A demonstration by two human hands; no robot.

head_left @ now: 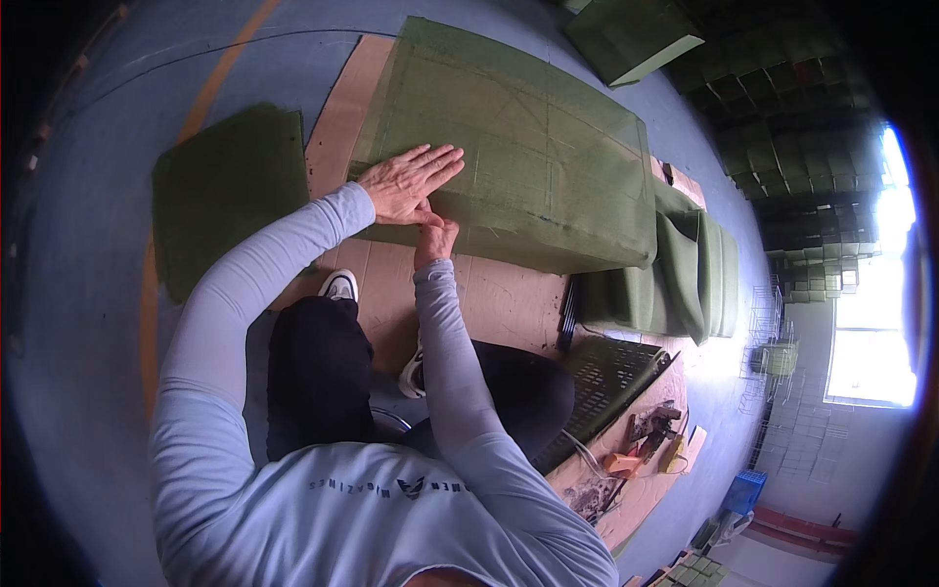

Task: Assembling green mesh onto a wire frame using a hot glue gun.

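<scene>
A large box-shaped frame covered in see-through green mesh (pixel 548 127) lies in front of me on flat brown cardboard (pixel 489 298). My left hand (pixel 406 186) rests flat on the top of the mesh close to its near edge, fingers stretched out to the right. Just below it, my right hand (pixel 436 241) is closed at that near edge, its fingertips against the mesh and partly covered by the left hand. Whatever the right fingers pinch is too small to make out. Thin rods of the frame show through the mesh.
A flat dark green mesh piece (pixel 230 201) lies on the floor at left. Folded green fabric (pixel 675 269) sits right of the box, near a dark perforated crate (pixel 611 382). Tools with an orange handle (pixel 623 464) lie lower right. Green boxes (pixel 802 147) are stacked far right.
</scene>
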